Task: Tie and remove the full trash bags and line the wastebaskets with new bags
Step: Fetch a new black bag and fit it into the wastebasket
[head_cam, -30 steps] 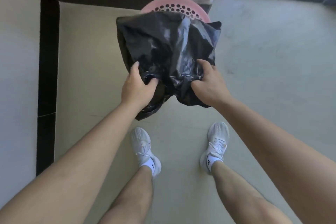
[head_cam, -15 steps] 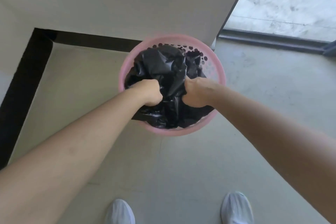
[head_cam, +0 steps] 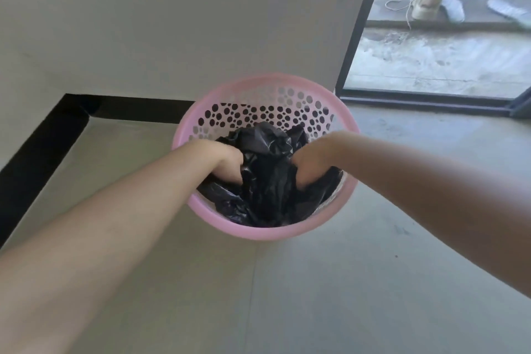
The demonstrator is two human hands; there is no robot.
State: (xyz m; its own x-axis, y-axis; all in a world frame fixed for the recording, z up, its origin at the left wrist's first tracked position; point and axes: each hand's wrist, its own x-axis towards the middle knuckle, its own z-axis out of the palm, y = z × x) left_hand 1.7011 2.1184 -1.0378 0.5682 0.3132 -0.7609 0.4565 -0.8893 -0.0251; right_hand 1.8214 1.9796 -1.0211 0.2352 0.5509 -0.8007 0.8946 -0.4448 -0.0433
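A round pink wastebasket [head_cam: 339, 121] with a perforated wall stands on the floor against the white wall. A crumpled black trash bag [head_cam: 267, 178] lies bunched inside it, below the rim. Both hands reach down into the basket. My left hand [head_cam: 228, 167] grips the bag's left side, its fingers buried in the plastic. On the bag's right side my right hand [head_cam: 306, 169] is clenched on the plastic too. The basket's bottom is hidden by the bag.
The basket sits in a corner with a black baseboard [head_cam: 57, 129] along the left and back walls. A dark door frame [head_cam: 362, 26] opens at the right onto a rough outdoor floor with a beige shoe [head_cam: 425, 0] on a ledge. Grey floor lies in front.
The bag was held above the basket a second ago. Both hands have since pushed it down inside, and it now sits deeper below the rim. The view has tilted up.
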